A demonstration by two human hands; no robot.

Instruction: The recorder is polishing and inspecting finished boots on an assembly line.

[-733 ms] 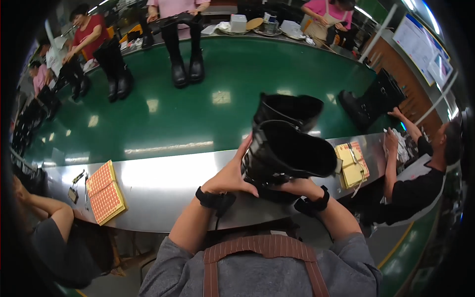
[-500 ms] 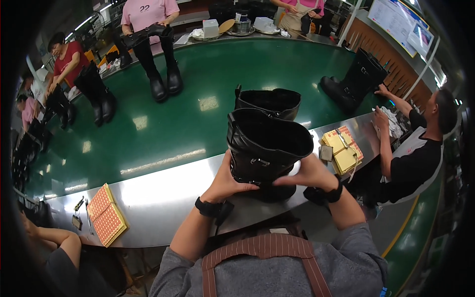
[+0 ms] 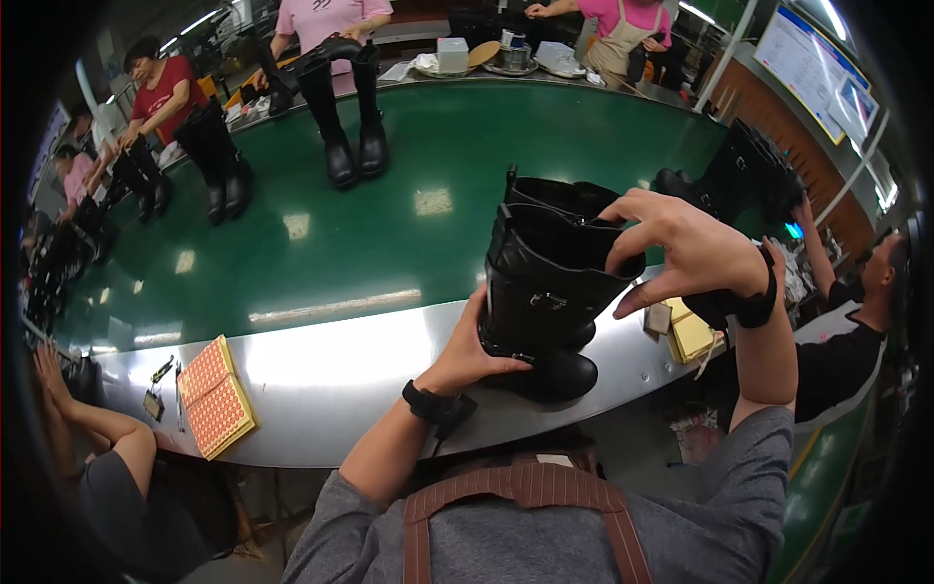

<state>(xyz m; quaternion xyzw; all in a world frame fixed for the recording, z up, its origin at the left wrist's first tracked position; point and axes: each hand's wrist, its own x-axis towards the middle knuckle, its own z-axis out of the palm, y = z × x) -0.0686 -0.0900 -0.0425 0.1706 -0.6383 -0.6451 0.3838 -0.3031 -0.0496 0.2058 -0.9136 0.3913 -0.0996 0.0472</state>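
A black leather boot with buckled straps stands upright in front of me on the metal edge of the table, its toe to the right. A second black boot is right behind it, mostly hidden. My left hand is closed round the left side of the nearer boot's lower shaft, thumb across the front near the lower buckle. At the right side of the shaft's top, my right hand has its fingers spread and bent over the rim, with the thumb held apart from them outside the shaft.
A stack of yellow, red-patterned cards lies left, beside small tools. More yellow cards and a small block lie right. Black boots stand across the green table. Co-workers sit or stand around it, one close on my right.
My right hand has left the lower shaft and risen to the boot's top rim, its fingers spreading. My left hand keeps its hold. The view has shifted slightly. The right co-worker's boots have turned.
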